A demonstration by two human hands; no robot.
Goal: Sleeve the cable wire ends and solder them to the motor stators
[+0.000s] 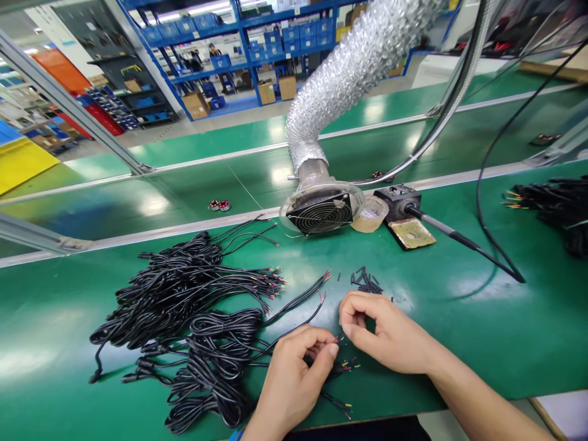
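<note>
Left of the hands, heaped black cables (184, 306) on the green bench (459, 331). Left hand (294, 373) pinched shut on thin wire ends (342, 366) (coloured tips). Right hand (386, 334) curled, fingertips pinching beside them. Beyond, short tubing pieces (366, 282).

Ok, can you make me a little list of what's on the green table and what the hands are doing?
left hand: pinching a black cable's stripped wire ends
right hand: fingers pinched by the same wire ends
cable bundles: black, heaped left of the hands
tubing bits: small black pile beyond the right hand
fume fan: on a silver duct
soldering iron: in its stand
</note>
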